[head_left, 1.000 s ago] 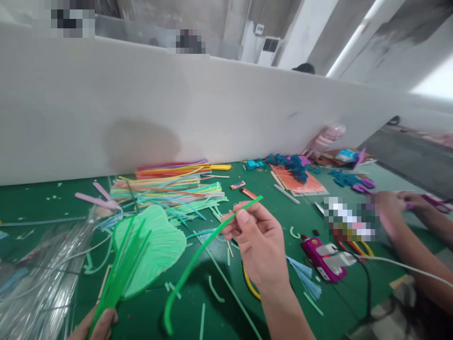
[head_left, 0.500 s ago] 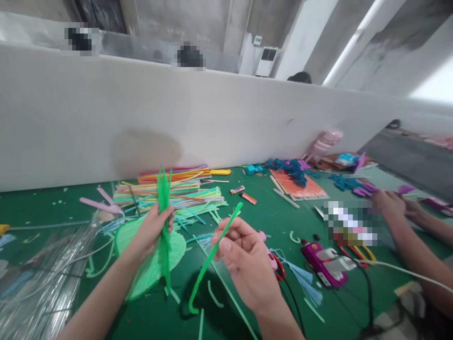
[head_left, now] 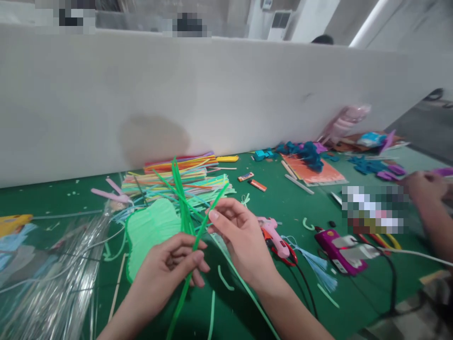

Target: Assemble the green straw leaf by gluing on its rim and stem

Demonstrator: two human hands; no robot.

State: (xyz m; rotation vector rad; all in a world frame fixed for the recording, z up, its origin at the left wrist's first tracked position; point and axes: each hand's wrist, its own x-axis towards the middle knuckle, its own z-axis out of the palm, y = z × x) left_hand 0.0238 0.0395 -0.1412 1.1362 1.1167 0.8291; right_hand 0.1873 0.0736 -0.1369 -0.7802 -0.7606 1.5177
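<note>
My left hand (head_left: 177, 262) is closed around the lower part of a bundle of bright green pipe cleaners (head_left: 182, 196), whose tips fan out upward. Close by on the right, my right hand (head_left: 237, 236) pinches a single green pipe cleaner (head_left: 218, 197) between thumb and forefinger. That stem slants down across the left fingers, and its lower end hangs toward the front edge of the view. Behind the left hand lies a light green leaf-shaped piece (head_left: 154, 226) with a darker green rim. Fingers hide the lower part of the bundle.
Multicoloured pipe cleaners (head_left: 173, 182) lie in a pile near the white partition (head_left: 219, 104). A pink glue gun (head_left: 276, 236), a purple power strip (head_left: 339, 252) and cables occupy the right. Clear plastic wrapping (head_left: 71, 283) covers the left. A co-worker's hand (head_left: 428, 189) is at far right.
My hands have come together. The left hand has moved down and right with the bundle, and the single stem now crosses the left fingers. The view has shifted slightly downward and left.
</note>
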